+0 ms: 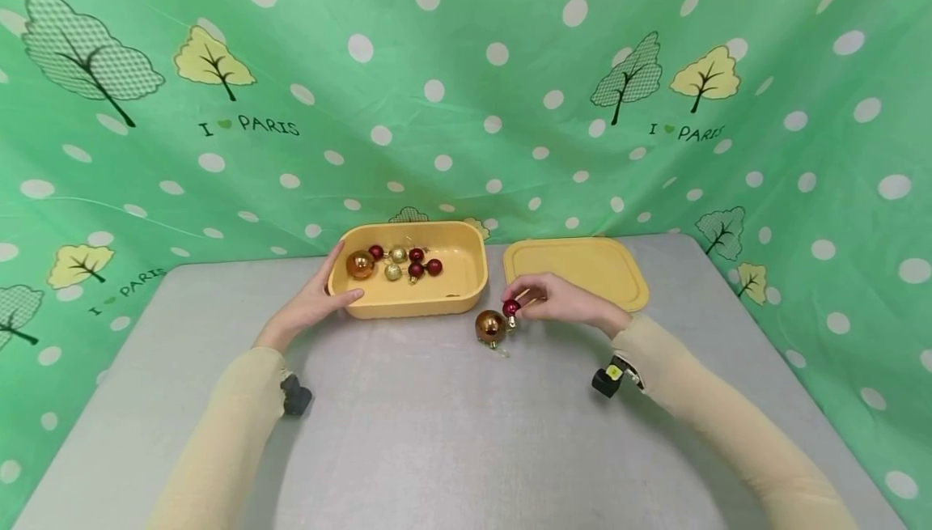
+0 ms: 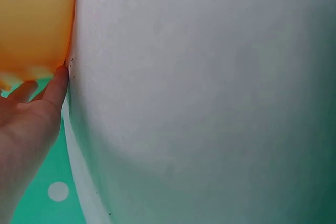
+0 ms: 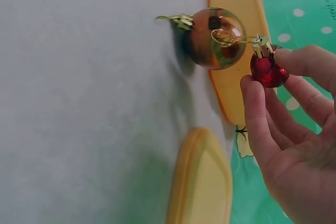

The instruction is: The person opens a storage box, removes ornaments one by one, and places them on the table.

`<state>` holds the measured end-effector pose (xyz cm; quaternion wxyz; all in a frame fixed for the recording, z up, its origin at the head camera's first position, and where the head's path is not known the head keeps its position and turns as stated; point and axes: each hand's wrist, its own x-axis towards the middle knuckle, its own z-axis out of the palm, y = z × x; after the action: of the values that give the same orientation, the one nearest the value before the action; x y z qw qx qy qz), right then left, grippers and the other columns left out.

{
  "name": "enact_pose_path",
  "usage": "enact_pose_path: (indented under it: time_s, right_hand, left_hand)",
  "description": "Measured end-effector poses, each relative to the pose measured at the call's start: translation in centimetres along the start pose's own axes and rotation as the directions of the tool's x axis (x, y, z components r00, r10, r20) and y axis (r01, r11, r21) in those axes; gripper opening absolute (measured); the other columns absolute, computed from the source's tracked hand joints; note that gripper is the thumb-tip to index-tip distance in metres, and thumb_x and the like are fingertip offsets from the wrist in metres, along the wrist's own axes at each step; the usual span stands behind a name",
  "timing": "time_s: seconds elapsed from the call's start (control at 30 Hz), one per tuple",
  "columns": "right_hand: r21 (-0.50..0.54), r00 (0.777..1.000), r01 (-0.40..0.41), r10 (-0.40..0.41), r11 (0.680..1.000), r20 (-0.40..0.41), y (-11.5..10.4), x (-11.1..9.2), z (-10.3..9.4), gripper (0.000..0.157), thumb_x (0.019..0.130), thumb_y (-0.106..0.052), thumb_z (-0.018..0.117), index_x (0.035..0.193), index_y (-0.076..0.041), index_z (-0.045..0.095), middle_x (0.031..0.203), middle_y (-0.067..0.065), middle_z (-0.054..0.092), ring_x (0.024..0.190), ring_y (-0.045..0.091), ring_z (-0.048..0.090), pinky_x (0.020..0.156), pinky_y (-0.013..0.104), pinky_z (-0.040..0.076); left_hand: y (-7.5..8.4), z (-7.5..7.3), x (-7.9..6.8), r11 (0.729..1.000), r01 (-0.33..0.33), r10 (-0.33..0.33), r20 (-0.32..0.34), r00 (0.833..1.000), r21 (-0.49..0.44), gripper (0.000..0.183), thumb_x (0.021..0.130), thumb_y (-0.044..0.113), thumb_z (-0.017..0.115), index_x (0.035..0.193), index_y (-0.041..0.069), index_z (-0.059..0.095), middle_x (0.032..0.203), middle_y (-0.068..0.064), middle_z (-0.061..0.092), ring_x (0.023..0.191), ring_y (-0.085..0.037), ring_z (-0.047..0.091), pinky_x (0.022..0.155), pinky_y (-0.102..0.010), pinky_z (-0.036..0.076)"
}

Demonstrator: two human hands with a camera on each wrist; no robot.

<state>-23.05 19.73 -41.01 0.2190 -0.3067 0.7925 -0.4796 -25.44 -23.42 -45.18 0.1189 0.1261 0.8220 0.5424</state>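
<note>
My right hand (image 1: 561, 299) pinches a small shiny red Christmas bauble (image 3: 270, 69) with a gold cap between thumb and fingers. Just beside it on the table is a larger copper-gold bauble (image 1: 490, 325), its cap and loop toward me. My left hand (image 1: 309, 309) rests against the left end of a yellow box (image 1: 415, 310), fingers straight along the outer wall and thumb by the front rim. Inside the box lie several small red baubles (image 1: 434, 266), two glittery gold baubles (image 1: 398, 254) and one large copper-gold bauble (image 1: 360, 265).
A yellow lid (image 1: 582, 263) lies flat at the right of the box, behind the right hand. The grey table (image 1: 437, 433) meets a green dotted curtain (image 1: 451, 109) along its back and sides.
</note>
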Motion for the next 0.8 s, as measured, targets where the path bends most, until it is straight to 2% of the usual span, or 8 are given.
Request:
enact_pose_path:
  time_s: [0.2, 0.37, 0.67, 0.8]
  right_hand:
    - [-0.07, 0.999, -0.005, 0.002, 0.998, -0.042, 0.7, -0.8, 0.5, 0.033, 0.085, 0.005, 0.065, 0.117, 0.009, 0.06, 0.11, 0.013, 0.065, 0.101, 0.03, 0.062, 0.083, 0.031, 0.052]
    - [-0.111, 0.999, 0.001, -0.006, 0.994, -0.046, 1.1, -1.1, 1.1, 0.032, 0.084, 0.004, 0.066, 0.116, 0.006, 0.061, 0.11, 0.014, 0.064, 0.099, 0.03, 0.063, 0.083, 0.034, 0.053]
    - [-0.138, 0.996, -0.02, 0.008, 0.99, -0.09, 2.4, -1.2, 1.9, 0.027, 0.081, 0.004, 0.068, 0.107, 0.002, 0.064, 0.101, 0.009, 0.066, 0.095, 0.025, 0.061, 0.082, 0.036, 0.053]
    - [-0.121, 0.994, -0.025, 0.011, 0.992, -0.113, 2.8, -1.2, 2.2, 0.026, 0.081, 0.006, 0.069, 0.107, 0.002, 0.064, 0.1, 0.012, 0.065, 0.094, 0.028, 0.06, 0.081, 0.039, 0.053]
  left_hand:
    - [0.1, 0.1, -0.1, 1.0, -0.004, 0.004, -0.003, 1.0, 0.004, 0.101, 0.09, 0.016, 0.068, 0.155, 0.025, -0.01, 0.159, -0.018, -0.009, 0.143, -0.043, 0.004, 0.114, -0.054, 0.008]
    - [0.0, 0.1, 0.0, 1.0, -0.007, 0.007, -0.001, 1.0, -0.008, 0.102, 0.09, 0.014, 0.068, 0.155, 0.025, -0.01, 0.159, -0.019, -0.01, 0.142, -0.044, 0.004, 0.114, -0.054, 0.008]
    - [0.0, 0.0, -0.2, 1.0, 0.01, -0.01, 0.005, 1.0, -0.017, 0.102, 0.09, 0.016, 0.068, 0.155, 0.027, -0.01, 0.159, -0.018, -0.01, 0.142, -0.043, 0.002, 0.114, -0.055, 0.007]
    - [0.0, 0.1, -0.1, 1.0, 0.007, -0.007, 0.005, 1.0, -0.016, 0.102, 0.09, 0.015, 0.068, 0.155, 0.027, -0.01, 0.159, -0.018, -0.01, 0.142, -0.044, 0.002, 0.114, -0.055, 0.008]
